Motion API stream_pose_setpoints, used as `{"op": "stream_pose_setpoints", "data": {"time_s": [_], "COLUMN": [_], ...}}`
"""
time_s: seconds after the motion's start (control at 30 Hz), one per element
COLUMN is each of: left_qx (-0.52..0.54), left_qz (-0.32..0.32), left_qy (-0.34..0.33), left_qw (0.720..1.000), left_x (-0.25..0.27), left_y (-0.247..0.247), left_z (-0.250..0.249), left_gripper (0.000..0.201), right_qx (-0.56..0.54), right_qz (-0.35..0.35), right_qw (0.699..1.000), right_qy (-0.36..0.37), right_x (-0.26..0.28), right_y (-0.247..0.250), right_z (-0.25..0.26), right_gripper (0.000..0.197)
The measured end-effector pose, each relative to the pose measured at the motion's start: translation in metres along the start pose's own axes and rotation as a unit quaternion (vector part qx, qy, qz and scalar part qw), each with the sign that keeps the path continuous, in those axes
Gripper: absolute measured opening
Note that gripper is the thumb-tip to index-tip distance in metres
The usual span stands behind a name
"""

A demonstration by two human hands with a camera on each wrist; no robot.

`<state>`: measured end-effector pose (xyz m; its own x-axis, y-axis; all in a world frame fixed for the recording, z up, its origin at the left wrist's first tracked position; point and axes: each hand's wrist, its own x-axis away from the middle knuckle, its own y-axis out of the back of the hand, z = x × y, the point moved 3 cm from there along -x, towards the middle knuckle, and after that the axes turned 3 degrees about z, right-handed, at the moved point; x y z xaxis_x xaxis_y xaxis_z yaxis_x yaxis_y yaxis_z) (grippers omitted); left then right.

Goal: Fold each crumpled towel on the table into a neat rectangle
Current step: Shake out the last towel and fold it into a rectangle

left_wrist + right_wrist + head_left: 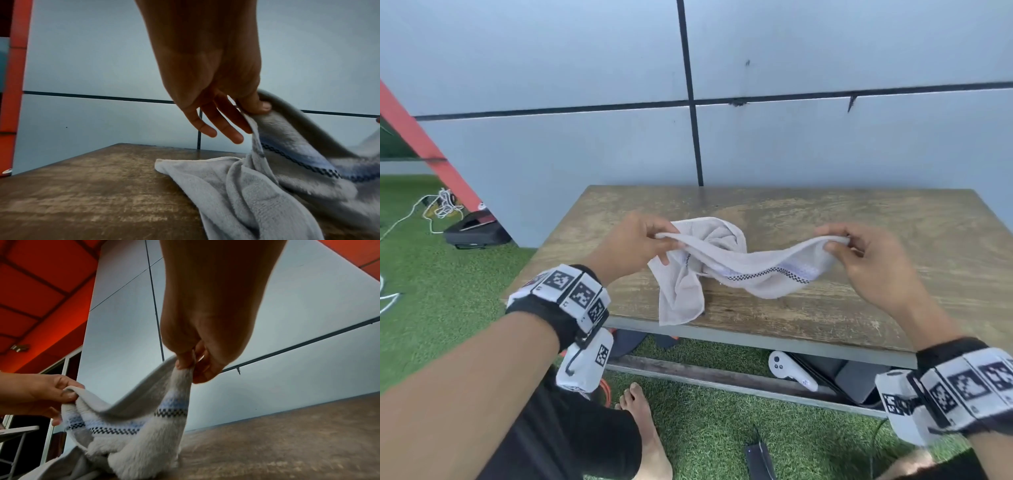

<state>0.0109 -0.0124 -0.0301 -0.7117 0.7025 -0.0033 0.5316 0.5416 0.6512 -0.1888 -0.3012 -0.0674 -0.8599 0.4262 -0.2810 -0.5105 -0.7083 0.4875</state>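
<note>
A pale grey towel with a blue band and a dark checkered stripe hangs crumpled between my hands over the wooden table. My left hand pinches one end of its upper edge between thumb and forefinger, the other fingers loose. My right hand pinches the edge further right. The edge sags between them. Its lower part rests bunched on the table, and one flap drapes to the front edge. The left wrist view shows the thumb on the towel. The right wrist view shows both pinches on the towel.
The table stands against a grey panelled wall. Green artificial turf lies around it. Under the table sit a white controller and dark boxes. A black case and white cables lie on the turf at left. My bare foot is near the table's front.
</note>
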Motion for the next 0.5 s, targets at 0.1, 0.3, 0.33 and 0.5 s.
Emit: {"op": "stream_pose_setpoints", "data": {"time_s": [0.1, 0.3, 0.33, 0.5], "left_qx": [0.082, 0.051, 0.014, -0.079], "left_qz": [0.055, 0.057, 0.053, 0.126], "left_qy": [0.051, 0.095, 0.086, 0.061], "left_qw": [0.994, 0.993, 0.995, 0.987], "left_x": [0.014, 0.013, 0.012, 0.004], "left_y": [-0.002, -0.016, -0.02, -0.053], "left_z": [0.014, 0.06, 0.066, 0.074], "left_gripper": [0.036, 0.062, 0.059, 0.021], "right_qx": [0.036, 0.057, 0.07, 0.101], "right_qz": [0.025, 0.041, 0.058, 0.203], "right_qw": [0.998, 0.997, 0.995, 0.974], "right_qy": [-0.04, -0.044, -0.041, -0.005], "right_x": [0.001, -0.009, -0.012, -0.02], "right_y": [-0.014, -0.046, -0.054, -0.109], "right_z": [-0.003, 0.005, 0.007, 0.007], "right_gripper": [0.019, 0.01, 0.009, 0.022]}}
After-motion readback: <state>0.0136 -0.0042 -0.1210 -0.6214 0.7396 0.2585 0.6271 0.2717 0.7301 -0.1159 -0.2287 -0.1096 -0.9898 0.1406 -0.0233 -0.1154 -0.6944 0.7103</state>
